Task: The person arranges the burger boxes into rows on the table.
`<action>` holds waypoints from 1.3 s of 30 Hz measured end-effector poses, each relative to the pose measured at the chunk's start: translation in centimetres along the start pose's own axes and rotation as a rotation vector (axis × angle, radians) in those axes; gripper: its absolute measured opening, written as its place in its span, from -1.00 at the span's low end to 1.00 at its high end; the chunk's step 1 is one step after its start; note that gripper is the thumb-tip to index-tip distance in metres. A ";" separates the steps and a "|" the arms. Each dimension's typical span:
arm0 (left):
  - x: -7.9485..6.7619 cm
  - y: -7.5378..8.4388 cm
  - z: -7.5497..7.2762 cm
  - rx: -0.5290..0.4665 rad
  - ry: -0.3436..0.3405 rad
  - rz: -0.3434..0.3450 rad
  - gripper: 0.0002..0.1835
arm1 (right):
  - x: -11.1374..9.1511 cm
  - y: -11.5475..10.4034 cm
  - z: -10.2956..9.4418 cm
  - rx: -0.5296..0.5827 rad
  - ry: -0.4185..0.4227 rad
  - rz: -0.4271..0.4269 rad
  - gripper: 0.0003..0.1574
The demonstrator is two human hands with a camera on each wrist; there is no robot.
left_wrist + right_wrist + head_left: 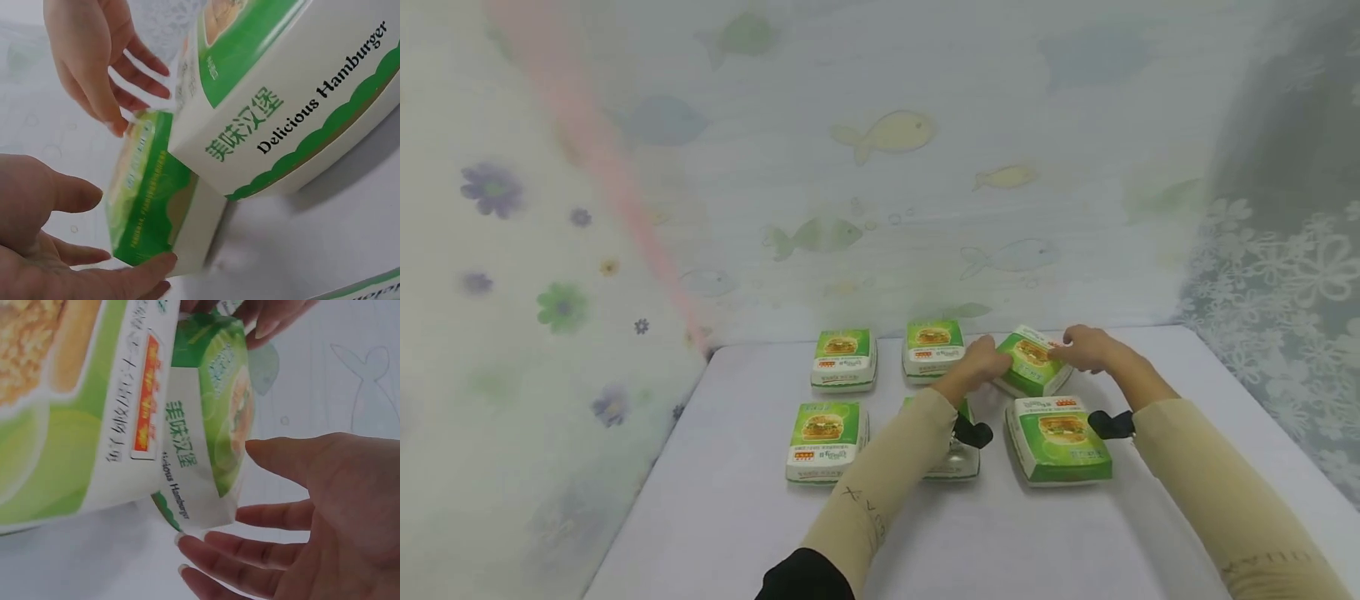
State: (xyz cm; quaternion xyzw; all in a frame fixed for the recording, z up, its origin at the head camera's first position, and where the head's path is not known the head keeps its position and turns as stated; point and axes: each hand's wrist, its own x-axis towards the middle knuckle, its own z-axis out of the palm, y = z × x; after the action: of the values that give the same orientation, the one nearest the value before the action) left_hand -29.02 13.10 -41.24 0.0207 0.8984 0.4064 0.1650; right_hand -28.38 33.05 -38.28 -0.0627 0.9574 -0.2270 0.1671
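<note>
At the back right of the table, a green and white hamburger box (1033,360) sits turned at an angle between my two hands. My left hand (976,367) holds its left side, thumb along the top and fingers at the lower edge in the left wrist view. From the right, my right hand (1092,348) grips the opposite side; the right wrist view has the thumb on the printed top and fingertips at the bottom edge. Just in front lies another hamburger box (1063,442), which partly covers the held one in both wrist views.
Two more boxes stand at the back, one left (844,360) and one middle (933,350). In the front row are a left box (826,442) and a middle box (958,462), the latter partly behind my left forearm. A patterned curtain (880,208) borders the white table (730,500).
</note>
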 end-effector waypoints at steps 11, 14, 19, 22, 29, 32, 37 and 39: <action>-1.4 -0.2 -0.2 -0.012 -0.152 -0.049 -0.17 | 0.5 -0.4 -0.2 0.007 -0.027 -0.002 -0.20; -1.0 -0.1 -0.1 -0.010 -0.163 -0.026 -0.19 | 0.4 -0.1 0.1 0.019 -0.049 0.005 -0.20; -0.1 -0.2 -0.5 -0.091 -0.180 0.050 -0.27 | 0.1 -0.1 0.2 0.022 -0.079 0.058 -0.28; 0.2 -0.2 -0.8 -0.220 -0.215 0.069 -0.26 | -0.2 -0.6 0.0 0.029 -0.100 0.084 -0.32; -0.3 -0.2 -0.8 -0.213 -0.223 0.034 -0.45 | -0.2 -0.6 -0.9 -0.001 -0.087 0.060 -0.33; -0.8 -0.2 -0.7 -0.189 -0.239 0.019 -0.50 | 0.3 -0.1 -1.0 0.016 -0.095 0.032 -0.27; -1.0 -0.6 -0.3 -0.169 -0.257 0.008 -0.61 | 0.9 0.8 -0.2 0.065 -0.119 0.020 -0.23; -0.9 -0.7 -0.1 -0.168 -0.255 0.012 -0.63 | 1.0 1.1 0.1 0.073 -0.125 0.025 -0.29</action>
State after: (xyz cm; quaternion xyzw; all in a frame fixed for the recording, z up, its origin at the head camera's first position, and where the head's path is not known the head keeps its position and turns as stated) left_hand -28.11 12.39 -41.37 0.0636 0.8329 0.4750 0.2766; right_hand -29.31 33.74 -39.17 -0.0585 0.9369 -0.2553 0.2314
